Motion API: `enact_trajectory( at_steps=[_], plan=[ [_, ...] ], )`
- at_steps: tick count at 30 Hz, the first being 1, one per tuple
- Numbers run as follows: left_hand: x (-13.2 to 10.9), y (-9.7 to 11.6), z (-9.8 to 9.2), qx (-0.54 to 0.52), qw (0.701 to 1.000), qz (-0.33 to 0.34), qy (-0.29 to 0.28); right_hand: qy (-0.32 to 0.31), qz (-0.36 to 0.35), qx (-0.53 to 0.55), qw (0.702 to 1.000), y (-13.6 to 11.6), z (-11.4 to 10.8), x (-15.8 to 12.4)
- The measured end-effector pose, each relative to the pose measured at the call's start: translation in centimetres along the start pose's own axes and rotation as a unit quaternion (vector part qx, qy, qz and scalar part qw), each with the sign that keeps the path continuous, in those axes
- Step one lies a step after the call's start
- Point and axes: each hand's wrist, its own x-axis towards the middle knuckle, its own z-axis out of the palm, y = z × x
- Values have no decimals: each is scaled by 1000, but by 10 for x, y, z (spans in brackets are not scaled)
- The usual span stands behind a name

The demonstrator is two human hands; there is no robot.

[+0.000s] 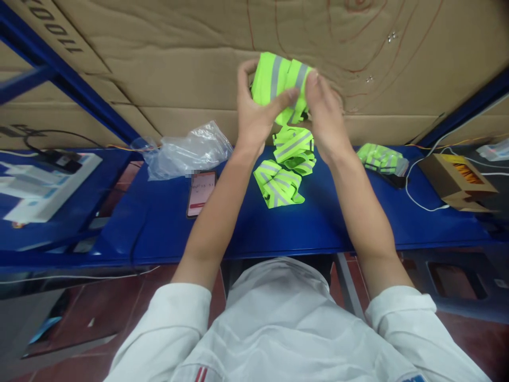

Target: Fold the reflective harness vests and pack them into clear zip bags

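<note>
Both my hands are raised above a blue table [246, 228], gripping a folded neon-yellow reflective vest [274, 79] with grey stripes. My left hand [254, 114] pinches its lower left side, thumb across the front. My right hand [324, 114] grips its right edge with curled fingers. Part of the same yellow fabric hangs down between my wrists to a crumpled heap of reflective strips [284, 170] on the table.
A phone [201, 192] lies screen-up left of the heap, beside a clear plastic bag [186, 151]. Another folded yellow vest [382, 158] sits at right near a white cable and a small cardboard box [457, 180]. White boxes [40, 185] stand far left. Cardboard sheets [178, 63] back the table.
</note>
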Motion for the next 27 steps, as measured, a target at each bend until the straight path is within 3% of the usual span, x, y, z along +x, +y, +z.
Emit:
enact_trajectory(
  at_steps=[3,7,10,13,16,18,20,22,24,27],
  plan=[
    [-5,8,15,-51,998,19,39,44,-119,0,992,-3,0,-6],
    [-18,27,28,-24,997,59,54,59,-174,-10,983,-2,-2,-6],
    [-26,41,34,40,991,80,99,54,-177,35,982,-2,1,-5],
    [-24,41,40,103,974,126,156,28,-147,60,987,2,2,-2],
    [-8,22,33,168,972,128,99,33,-175,47,983,9,-5,3],
    [4,5,9,192,975,97,49,47,-191,6,980,12,-14,6],
    [12,-11,-32,286,955,45,-72,65,-191,-37,979,13,-25,9],
    [11,-23,-84,423,893,-35,-150,91,-203,-48,974,13,-34,12],
    [3,-29,-133,545,816,-97,-168,119,-216,-40,968,14,-42,15],
    [-15,-31,-177,616,745,-161,-196,132,-209,-37,968,16,-49,18]
  ],
)
